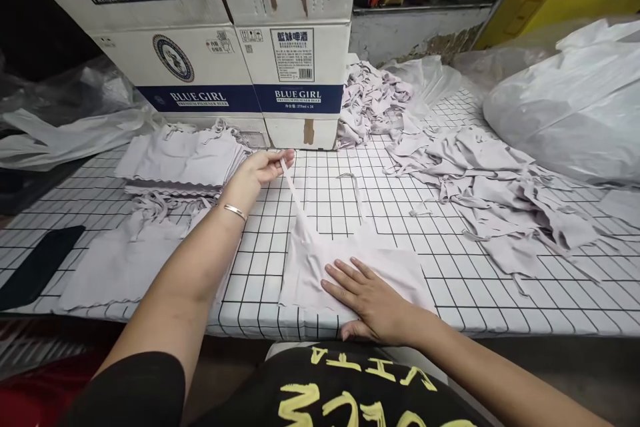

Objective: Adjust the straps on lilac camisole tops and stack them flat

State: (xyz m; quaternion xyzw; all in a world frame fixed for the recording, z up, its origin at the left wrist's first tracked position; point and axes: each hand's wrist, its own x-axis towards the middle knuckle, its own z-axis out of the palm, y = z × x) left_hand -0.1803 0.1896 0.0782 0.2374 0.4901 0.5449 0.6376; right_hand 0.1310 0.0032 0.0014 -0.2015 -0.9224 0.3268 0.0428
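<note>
A pale pink camisole top (pixel 320 270) lies flat on the checked tablecloth in front of me, with its straps toward the far side. My left hand (pixel 273 165) pinches the end of the left strap (pixel 294 190) and pulls it out straight, away from me. The right strap (pixel 358 197) lies loose on the cloth. Flat on the body of the camisole rests my right hand (pixel 367 300), its fingers stretched out near the front table edge.
Folded garments are stacked (pixel 175 157) at the left, beside a dark phone-shaped object (pixel 40 267). A cardboard beer box (pixel 300 107) stands at the back. Loose pink garments (pixel 470 173) lie in heaps at right. A full white plastic bag (pixel 565 107) sits at the far right.
</note>
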